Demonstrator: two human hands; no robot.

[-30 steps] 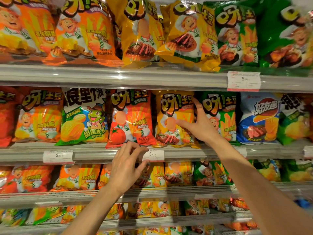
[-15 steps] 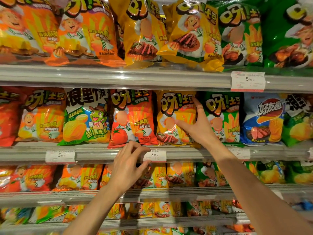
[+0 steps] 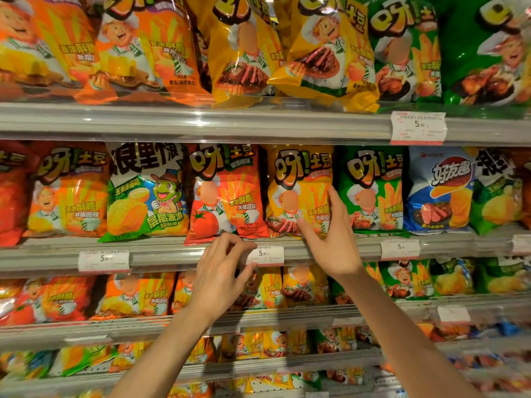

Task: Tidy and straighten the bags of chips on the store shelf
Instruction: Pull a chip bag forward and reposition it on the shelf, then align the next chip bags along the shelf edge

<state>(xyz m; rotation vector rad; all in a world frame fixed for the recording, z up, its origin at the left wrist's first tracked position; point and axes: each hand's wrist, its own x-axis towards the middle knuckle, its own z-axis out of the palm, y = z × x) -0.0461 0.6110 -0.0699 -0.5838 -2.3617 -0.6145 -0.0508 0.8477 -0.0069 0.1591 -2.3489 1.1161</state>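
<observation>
Rows of chip bags stand on several store shelves. On the middle shelf (image 3: 172, 252) a yellow bag (image 3: 298, 179) stands between a red tomato bag (image 3: 227, 193) and a green bag (image 3: 370, 191). My right hand (image 3: 333, 239) is spread open against the yellow bag's lower right part, thumb under its bottom edge and fingers at its right side. My left hand (image 3: 221, 271) hovers with loosely curled fingers in front of the shelf rail, just below the red bag and next to a price tag (image 3: 265, 254). It holds nothing.
A white and green frog bag (image 3: 146, 191) and an orange bag (image 3: 69, 193) stand to the left, a blue bag (image 3: 439, 188) to the right. The top shelf carries leaning orange, yellow and green bags. Lower shelves hold more bags behind my forearms.
My right hand has dropped lower on the yellow bag, toward its bottom right corner. My left hand stays in front of the rail. The view has shifted slightly.
</observation>
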